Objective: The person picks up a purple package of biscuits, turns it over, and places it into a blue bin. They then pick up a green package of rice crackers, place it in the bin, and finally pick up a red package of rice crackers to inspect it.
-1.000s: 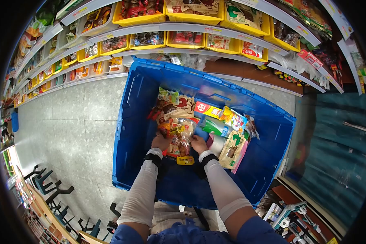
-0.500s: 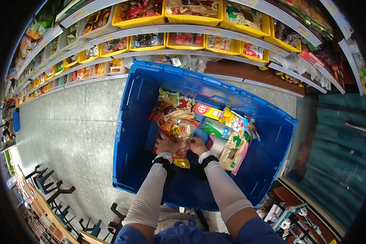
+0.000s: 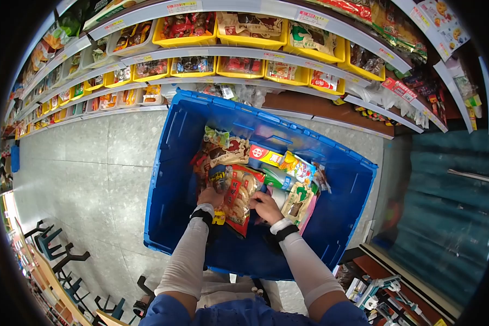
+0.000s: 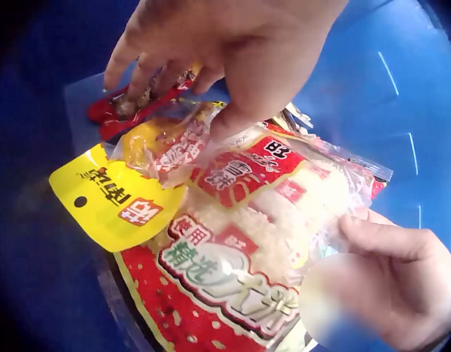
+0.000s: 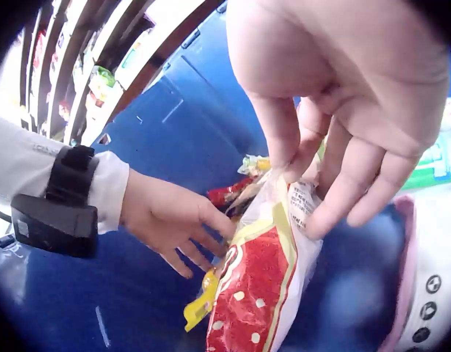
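Note:
A red and clear bag of rice crackers [image 3: 239,191] stands tilted in the blue crate [image 3: 163,163]. My right hand [image 3: 266,207] pinches its right edge between thumb and fingers, as the right wrist view shows. At the bag's left side is my left hand [image 3: 209,197], its fingers [image 5: 183,253] fairly straight. In the left wrist view its thumb touches a clear snack packet with a yellow header tag [image 4: 115,199], which overlaps the cracker bag. A red packet [image 4: 112,110] lies under the left fingertips.
Brown-patterned snack bags [image 3: 231,152], a yellow and red box [image 3: 266,156], a green and white pack [image 3: 279,177] and a beige bag [image 3: 298,202] lie in the crate. Shelves with yellow bins [image 3: 250,39] stand beyond it. Chairs [image 3: 49,244] are at the lower left.
The rice cracker bag has come up into view between my hands, its edge now in the right hand. The yellow-tagged packet has shifted left with the left hand. The head view has shifted slightly.

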### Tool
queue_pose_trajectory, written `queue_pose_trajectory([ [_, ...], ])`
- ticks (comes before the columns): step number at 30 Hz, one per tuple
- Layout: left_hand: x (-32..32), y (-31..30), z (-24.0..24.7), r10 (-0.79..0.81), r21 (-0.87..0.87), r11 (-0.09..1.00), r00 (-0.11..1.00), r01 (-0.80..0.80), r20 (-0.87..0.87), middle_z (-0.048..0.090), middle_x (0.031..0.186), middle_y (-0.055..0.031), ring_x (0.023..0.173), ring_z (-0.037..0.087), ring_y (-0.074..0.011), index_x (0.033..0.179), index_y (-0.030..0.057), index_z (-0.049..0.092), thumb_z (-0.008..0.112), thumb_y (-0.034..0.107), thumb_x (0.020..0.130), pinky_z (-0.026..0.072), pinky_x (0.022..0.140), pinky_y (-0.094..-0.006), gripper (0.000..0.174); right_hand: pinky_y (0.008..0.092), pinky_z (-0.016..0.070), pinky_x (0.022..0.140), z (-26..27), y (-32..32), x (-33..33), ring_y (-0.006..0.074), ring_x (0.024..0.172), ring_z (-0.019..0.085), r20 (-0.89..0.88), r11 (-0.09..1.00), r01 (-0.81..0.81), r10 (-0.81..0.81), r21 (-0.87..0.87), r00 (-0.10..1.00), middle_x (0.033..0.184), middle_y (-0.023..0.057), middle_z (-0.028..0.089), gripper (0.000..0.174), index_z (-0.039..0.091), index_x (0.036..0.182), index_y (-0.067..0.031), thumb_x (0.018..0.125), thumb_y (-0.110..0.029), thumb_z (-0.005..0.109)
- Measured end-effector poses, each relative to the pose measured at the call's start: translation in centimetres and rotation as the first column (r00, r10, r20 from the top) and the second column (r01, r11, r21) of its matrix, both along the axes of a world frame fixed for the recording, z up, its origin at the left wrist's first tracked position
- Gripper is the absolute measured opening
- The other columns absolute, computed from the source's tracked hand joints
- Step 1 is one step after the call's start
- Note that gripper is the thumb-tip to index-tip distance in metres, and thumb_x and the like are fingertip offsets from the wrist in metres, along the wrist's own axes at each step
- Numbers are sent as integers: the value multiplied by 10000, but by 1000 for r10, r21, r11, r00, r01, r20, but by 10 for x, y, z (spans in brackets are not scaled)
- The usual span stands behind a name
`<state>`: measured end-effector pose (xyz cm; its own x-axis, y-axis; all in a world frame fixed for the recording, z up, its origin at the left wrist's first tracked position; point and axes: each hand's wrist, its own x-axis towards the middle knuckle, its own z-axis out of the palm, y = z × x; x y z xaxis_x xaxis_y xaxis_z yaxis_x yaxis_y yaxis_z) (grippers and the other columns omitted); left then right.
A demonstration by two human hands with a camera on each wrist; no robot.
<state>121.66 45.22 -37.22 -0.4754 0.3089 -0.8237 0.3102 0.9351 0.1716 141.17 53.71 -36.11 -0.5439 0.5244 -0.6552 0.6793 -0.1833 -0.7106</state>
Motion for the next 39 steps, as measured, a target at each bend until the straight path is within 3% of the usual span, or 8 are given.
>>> queue_pose_trajectory([
  [5,6,5,8,-23,124,992,1000,26,-21,589,1098,-211,1025,564,-348,1232,50,478,571,417,778,436,903,-399,591,308,444,683,60,14,20,208,739,582,-18,1000,17,-17,1,1000,783,99,605,172,575,875,-67,798,-220,588],
  [7,7,10,14,116,440,889,992,-128,56,606,1046,-217,990,569,-375,1123,28,574,572,400,784,459,842,-410,504,261,429,660,78,18,27,123,707,539,-82,997,57,-60,-44,995,745,37,575,133,566,860,-59,812,-180,593],
  [9,5,18,34,121,480,859,981,-179,149,639,1001,-168,927,613,-297,1078,7,605,563,384,824,474,786,-356,456,232,413,662,103,20,34,81,738,521,-201,987,130,-146,-91,969,765,-1,564,94,562,845,-49,840,-142,576],
  [12,3,35,85,325,397,652,711,-646,624,620,948,-19,829,564,-94,1097,-19,585,557,366,876,458,721,-236,445,205,390,689,142,25,40,56,754,498,-279,943,247,-305,-224,911,781,-20,554,67,564,837,-49,857,-113,562],
  [21,5,30,211,112,480,526,617,-702,779,631,968,-58,831,600,-94,1115,-5,528,576,206,884,483,729,-230,316,258,407,806,225,15,54,97,880,542,-403,819,438,-567,-371,718,930,8,583,88,531,916,-73,875,-148,548],
  [26,21,16,256,32,563,403,626,-722,779,636,981,-67,821,598,-88,1144,2,508,559,178,894,486,724,-234,309,277,426,801,270,12,60,104,907,525,-475,771,519,-637,-369,607,1067,22,555,477,368,1311,-123,900,-296,538],
  [31,34,4,274,-134,731,369,745,-574,653,621,1016,-38,861,581,-77,1159,-1,501,570,132,885,472,760,-229,313,309,430,851,297,24,74,148,977,557,-576,769,564,-618,-302,535,1151,58,545,423,383,1289,-76,938,-300,458],
  [39,52,-15,297,-266,743,404,709,-533,653,599,1008,-25,915,552,-69,1125,8,512,569,141,887,454,788,-222,278,266,489,726,315,4,87,114,832,576,-626,680,700,-648,-220,433,953,42,602,215,580,1020,-24,908,-203,542],
])
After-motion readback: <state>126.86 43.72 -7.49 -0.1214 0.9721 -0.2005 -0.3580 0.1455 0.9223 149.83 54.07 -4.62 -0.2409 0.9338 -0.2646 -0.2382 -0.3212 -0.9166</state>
